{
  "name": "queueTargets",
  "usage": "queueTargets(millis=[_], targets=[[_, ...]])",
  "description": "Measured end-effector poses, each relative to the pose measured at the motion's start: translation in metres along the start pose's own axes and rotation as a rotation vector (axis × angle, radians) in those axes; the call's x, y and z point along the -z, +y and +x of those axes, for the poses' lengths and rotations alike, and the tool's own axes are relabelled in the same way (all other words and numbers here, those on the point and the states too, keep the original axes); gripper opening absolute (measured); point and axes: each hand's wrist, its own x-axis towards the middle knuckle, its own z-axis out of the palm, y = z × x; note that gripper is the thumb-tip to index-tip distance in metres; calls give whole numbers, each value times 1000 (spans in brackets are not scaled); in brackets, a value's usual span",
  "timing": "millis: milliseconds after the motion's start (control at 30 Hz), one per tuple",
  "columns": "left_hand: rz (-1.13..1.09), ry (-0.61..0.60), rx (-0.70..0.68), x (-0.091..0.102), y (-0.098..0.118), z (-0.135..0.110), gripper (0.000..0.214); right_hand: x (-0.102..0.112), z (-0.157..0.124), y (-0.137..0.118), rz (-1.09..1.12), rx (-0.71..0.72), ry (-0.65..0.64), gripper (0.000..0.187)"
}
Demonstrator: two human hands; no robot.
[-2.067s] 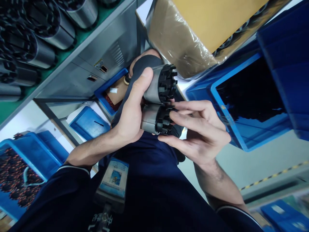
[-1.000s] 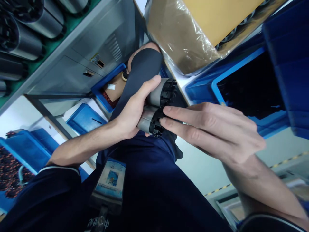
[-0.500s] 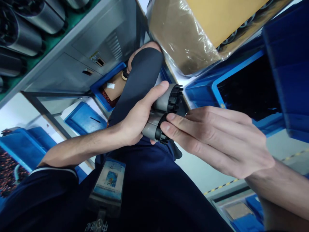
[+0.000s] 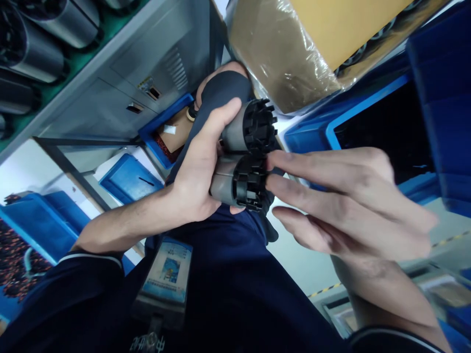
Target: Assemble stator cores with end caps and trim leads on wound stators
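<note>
My left hand is wrapped round two grey metal cylinders with black toothed plastic ends, held one above the other over my lap. The upper cylinder sits under my thumb; the lower cylinder rests in my palm. My right hand comes in from the right with its fingers stretched out and slightly apart. Its fingertips touch the black end of the lower cylinder. It holds nothing that I can see.
A blue bin with a dark inside lies behind my right hand, a plastic-wrapped cardboard box above it. More grey cylinders lie on a green mat at top left. Blue bins stand at left. A badge hangs on my dark shirt.
My left hand has turned the two cylinders so their black ends face me more. My right hand's fingers have spread and slid from the side to the lower cylinder's end.
</note>
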Motion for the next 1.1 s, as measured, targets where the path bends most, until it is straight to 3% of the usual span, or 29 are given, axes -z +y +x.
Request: queueTargets(millis=[133, 267, 333, 400, 533, 600, 733, 867, 1000, 1100], targets=[[77, -162, -17, -1, 3, -3, 65, -7, 5, -18, 102, -197, 2, 27], [49, -27, -148, -6, -4, -3, 51, -32, 1, -29, 170, -252, 154, 37], [27, 71, -187, -10, -7, -5, 45, -43, -5, -25, 179, -261, 220, 32], [10, 141, -175, -11, -8, -7, 45, -47, -10, -16, 211, -253, 208, 25], [48, 84, -132, -5, -4, -9, 47, -37, -10, 3, 337, -118, 79, 19], [54, 27, -118, -1, -3, -9, 44, -32, -7, 5, 338, -77, 74, 18], [-24, 55, -123, -2, -4, -6, 41, -36, -7, -5, 234, -140, 152, 21], [-63, 106, -122, -4, -5, -5, 47, -42, -10, -12, 188, -226, 145, 23], [50, 29, -172, 2, -5, -8, 51, -25, -1, -3, 317, -196, 11, 21], [85, -10, -186, 1, -5, -11, 52, -6, 12, -4, 152, -147, 27, 24]])
